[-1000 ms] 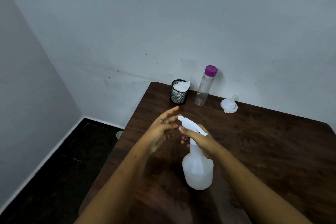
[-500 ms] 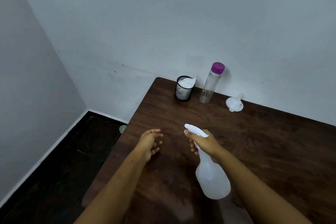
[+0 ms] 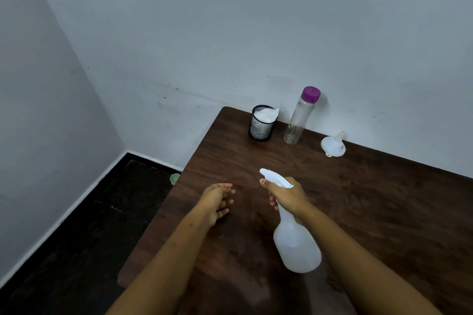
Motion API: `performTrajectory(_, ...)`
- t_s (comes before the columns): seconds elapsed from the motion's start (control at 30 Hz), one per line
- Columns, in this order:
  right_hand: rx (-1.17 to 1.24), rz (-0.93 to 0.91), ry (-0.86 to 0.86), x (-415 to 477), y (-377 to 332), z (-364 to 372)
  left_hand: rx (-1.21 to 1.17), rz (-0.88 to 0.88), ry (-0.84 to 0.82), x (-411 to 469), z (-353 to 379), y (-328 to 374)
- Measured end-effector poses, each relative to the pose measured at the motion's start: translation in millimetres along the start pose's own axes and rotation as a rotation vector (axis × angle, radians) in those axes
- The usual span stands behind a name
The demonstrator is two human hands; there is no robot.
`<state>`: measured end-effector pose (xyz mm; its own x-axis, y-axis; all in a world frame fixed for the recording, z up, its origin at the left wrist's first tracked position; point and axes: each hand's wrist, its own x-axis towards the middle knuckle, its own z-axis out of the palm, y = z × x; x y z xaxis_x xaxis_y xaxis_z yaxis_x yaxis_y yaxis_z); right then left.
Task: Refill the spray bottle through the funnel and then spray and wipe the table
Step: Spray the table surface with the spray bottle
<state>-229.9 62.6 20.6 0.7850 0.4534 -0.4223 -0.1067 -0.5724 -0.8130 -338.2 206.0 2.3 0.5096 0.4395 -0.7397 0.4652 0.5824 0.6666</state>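
Over the near table (image 3: pixel 384 199) we grip the spray bottle (image 3: pixel 297 245) by its neck in our right hand (image 3: pixel 286 195), nozzle aimed far-left for spraying; our left hand (image 3: pixel 217 199) hovers loose, holding nothing.

black mesh cup (image 3: pixel 261 126) upright by grey wall (image 3: pixel 230 33) | dark floor (image 3: pixel 76 250) | small green thing (image 3: pixel 175 178) (partly hidden) on floor
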Motion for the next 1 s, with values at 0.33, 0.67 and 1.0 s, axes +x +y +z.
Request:
performTrajectory(0.33, 0.029, -0.068, 0.051, -5, -5, 3, -0.014, -0.014, -0.011, -2, 2, 1)
performTrajectory(0.67, 0.013, -0.063, 0.059, -5, -3, 8, -0.029, -0.021, -0.023, -3, 0, 1)
performTrajectory(1.0, 0.035, -0.118, -0.069, -5, -5, 10, -0.030, -0.024, -0.023, -2, -2, 4)
